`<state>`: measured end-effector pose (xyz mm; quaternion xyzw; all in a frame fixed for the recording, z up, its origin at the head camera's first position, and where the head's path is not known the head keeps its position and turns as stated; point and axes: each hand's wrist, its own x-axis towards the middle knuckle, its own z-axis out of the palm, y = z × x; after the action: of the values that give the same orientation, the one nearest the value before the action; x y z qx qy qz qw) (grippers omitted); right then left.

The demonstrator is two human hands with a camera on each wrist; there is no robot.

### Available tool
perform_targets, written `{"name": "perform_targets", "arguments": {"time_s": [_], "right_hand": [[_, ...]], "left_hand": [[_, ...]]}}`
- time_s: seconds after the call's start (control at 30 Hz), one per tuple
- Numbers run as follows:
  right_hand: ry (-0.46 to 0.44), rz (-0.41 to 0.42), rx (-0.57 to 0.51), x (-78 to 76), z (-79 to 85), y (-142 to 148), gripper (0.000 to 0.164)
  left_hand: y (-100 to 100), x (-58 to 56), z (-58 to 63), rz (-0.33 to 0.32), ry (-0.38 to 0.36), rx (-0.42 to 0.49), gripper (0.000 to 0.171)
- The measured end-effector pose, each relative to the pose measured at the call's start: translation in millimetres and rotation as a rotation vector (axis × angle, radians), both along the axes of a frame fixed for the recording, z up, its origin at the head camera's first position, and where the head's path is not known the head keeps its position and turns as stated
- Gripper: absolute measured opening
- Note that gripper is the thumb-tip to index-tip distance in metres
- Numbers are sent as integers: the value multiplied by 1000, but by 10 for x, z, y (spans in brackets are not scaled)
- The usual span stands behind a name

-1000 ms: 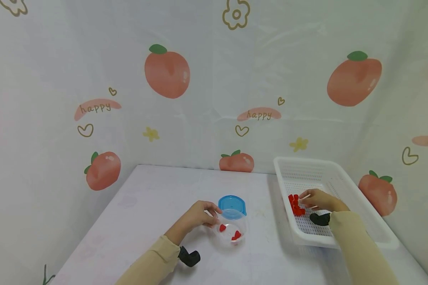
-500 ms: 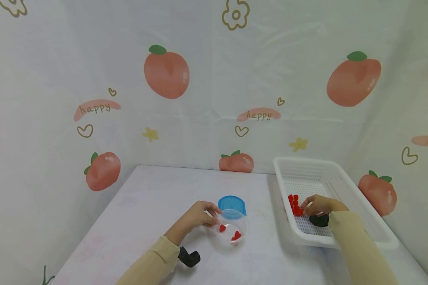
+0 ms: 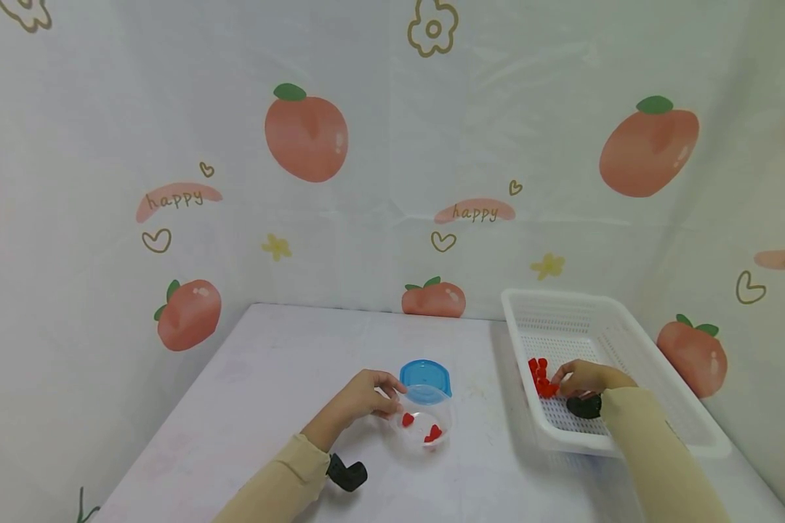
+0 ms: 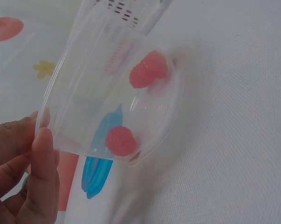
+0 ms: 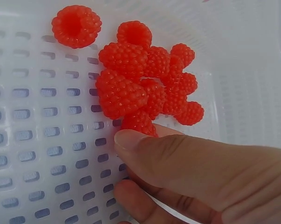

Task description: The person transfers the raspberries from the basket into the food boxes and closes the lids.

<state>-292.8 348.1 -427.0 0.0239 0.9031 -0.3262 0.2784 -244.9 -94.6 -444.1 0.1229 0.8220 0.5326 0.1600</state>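
Note:
My left hand (image 3: pixel 363 396) pinches the rim of a clear plastic tub (image 4: pixel 79 107) between thumb and fingers. Inside that tub lie a few red raspberries (image 4: pixel 120 141), seen through its wall. On the right, my right hand (image 3: pixel 587 376) reaches down into a white perforated basket (image 3: pixel 670 378). Its thumb and a finger pinch one raspberry (image 5: pixel 139 123) at the near edge of a cluster; the finger is partly hidden behind the berry. Several more raspberries (image 5: pixel 124 58) are bunched against the basket's side, and one lies slightly apart.
A blue lid (image 3: pixel 425 373) lies on the white table (image 3: pixel 327 341) just behind the tub. Black wrist devices show at both wrists, the left one (image 3: pixel 347 473) above the table. A fruit-printed curtain (image 3: pixel 379 240) hangs behind the table.
My right hand has lowered and settled at the near end of the raspberry cluster, its fingers closing on a berry. The left hand and the tub stay put.

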Motion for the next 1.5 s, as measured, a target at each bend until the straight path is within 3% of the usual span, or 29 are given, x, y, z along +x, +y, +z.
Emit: {"name": "perform_targets", "arguments": {"time_s": [0.23,0.53,0.8,1.3,1.5], "right_hand": [[9,3,2,8,6,-4,20],[111,-3,-89,-5,45,26,19],[253,15,-108,-42,95,23,25],[556,-84,-153,6,225,-114,35],[631,-129,-220,47,334,-259,41]], "left_hand": [[4,2,-3,2,5,-5,26],[5,-12,-19,0,11,-7,26],[10,-16,-19,11,4,-9,25],[8,-18,-27,7,1,0,27],[12,11,2,10,-6,-1,26]]}}
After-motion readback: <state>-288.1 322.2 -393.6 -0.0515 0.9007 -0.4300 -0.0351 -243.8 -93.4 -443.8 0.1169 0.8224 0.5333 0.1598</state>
